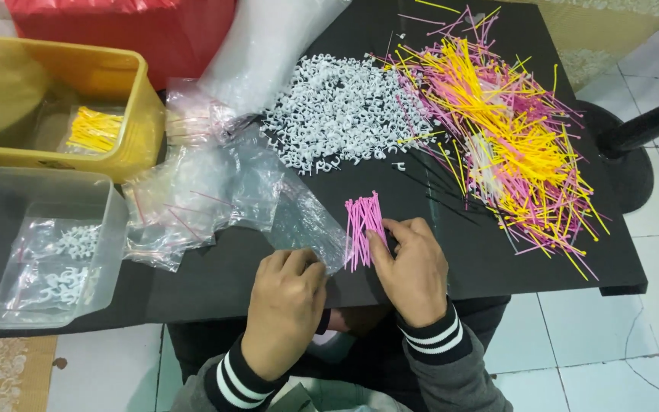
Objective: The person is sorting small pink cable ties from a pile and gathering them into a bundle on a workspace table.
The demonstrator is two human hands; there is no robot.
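Head view: left hand [284,309] curled, fingertips on edge of clear plastic bag [310,225]; whether it pinches bag cannot tell, palm side hidden. Right hand [413,271] pinches lower end of pink tie bundle [363,227], ends hidden under fingers. Bundle thin, straight, bright pink, lying on black table [215,282] just beside bag.

left hand [287,301] curled, knuckles up; right hand [413,267] fingers bent, pinching
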